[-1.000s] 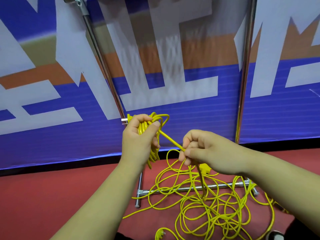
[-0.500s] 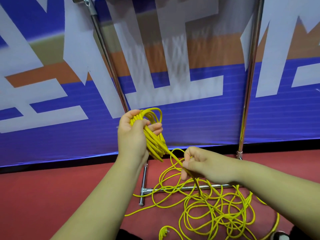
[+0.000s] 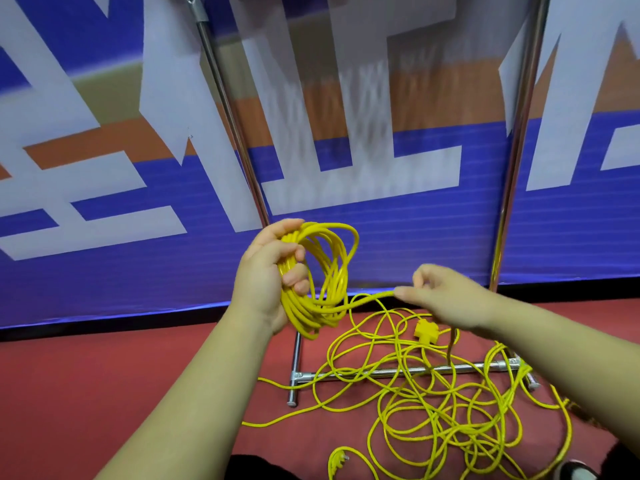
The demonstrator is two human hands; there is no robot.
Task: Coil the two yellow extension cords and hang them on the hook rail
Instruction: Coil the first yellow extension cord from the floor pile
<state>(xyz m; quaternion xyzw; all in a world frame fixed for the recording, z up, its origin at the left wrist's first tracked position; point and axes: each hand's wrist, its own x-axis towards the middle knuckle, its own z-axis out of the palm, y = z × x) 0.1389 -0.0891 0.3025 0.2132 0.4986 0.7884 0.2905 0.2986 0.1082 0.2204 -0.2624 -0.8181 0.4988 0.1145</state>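
Before the blue banner, my left hand grips a coil of yellow cord, fingers curled round its loops. From the coil's lower edge one strand runs right to my right hand, pinched between thumb and forefinger. Below on the red floor the loose cord lies tangled over the metal stand's base bar, a yellow socket block just under my right wrist

Blue and white banner, red floor, shoe
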